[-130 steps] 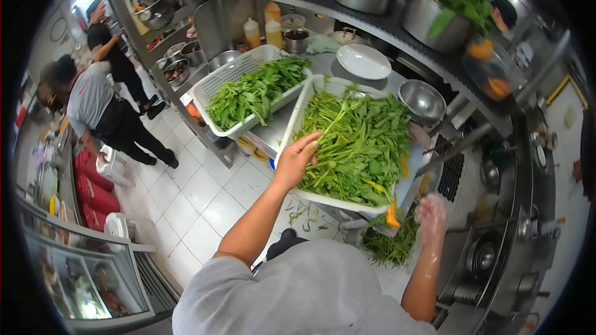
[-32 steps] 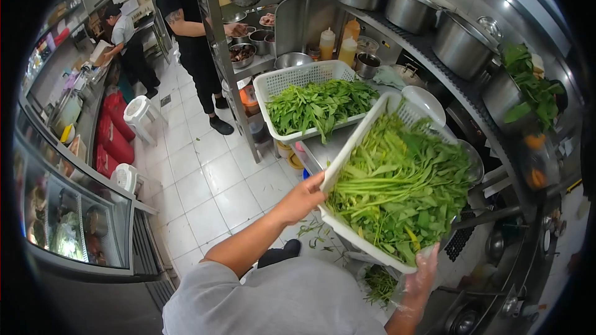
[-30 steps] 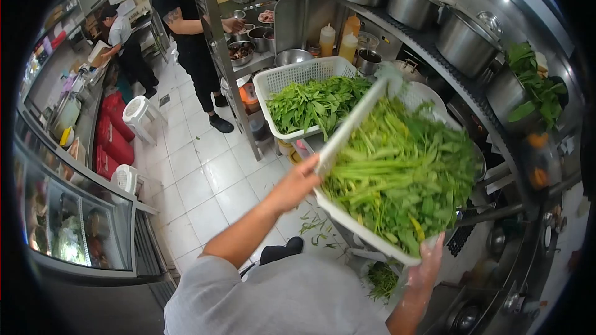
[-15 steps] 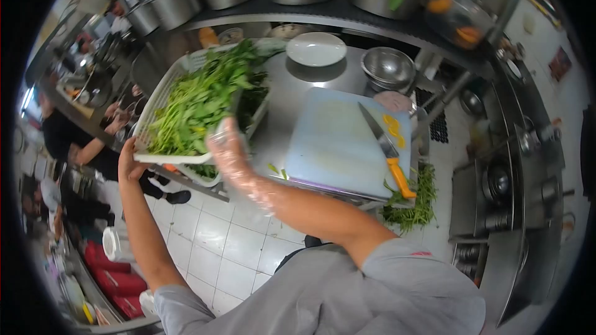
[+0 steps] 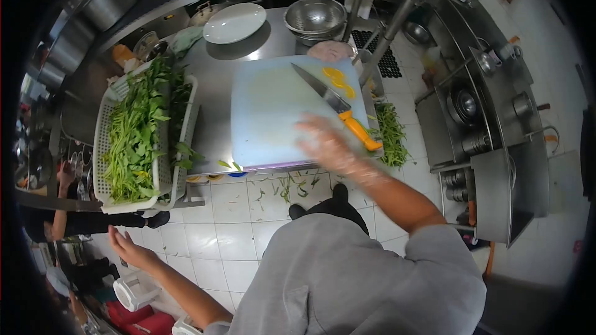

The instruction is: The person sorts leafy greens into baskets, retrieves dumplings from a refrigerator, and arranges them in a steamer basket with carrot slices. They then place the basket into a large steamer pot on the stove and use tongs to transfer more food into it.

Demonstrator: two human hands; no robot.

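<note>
I see the greens basket [image 5: 130, 206] shifted to the counter's [image 5: 211, 87] left edge, exposing the cutting board [image 5: 267, 99], left hand [image 5: 131, 250] and right hand [image 5: 327, 144] empty, unclenched.

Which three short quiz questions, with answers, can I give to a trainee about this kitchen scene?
1. True or false: the orange-handled steel knife lies on the pale blue rectangular cutting board.

2. Choose: on which side does the person wear the clear plastic glove?
A) left
B) right
C) both

3. Fill the gap with a colour: the white perforated plastic baskets hold leafy ____ stems.

Key:
1. True.
2. B; the glove covers the right hand, while the left hand is bare.
3. Green.
</note>
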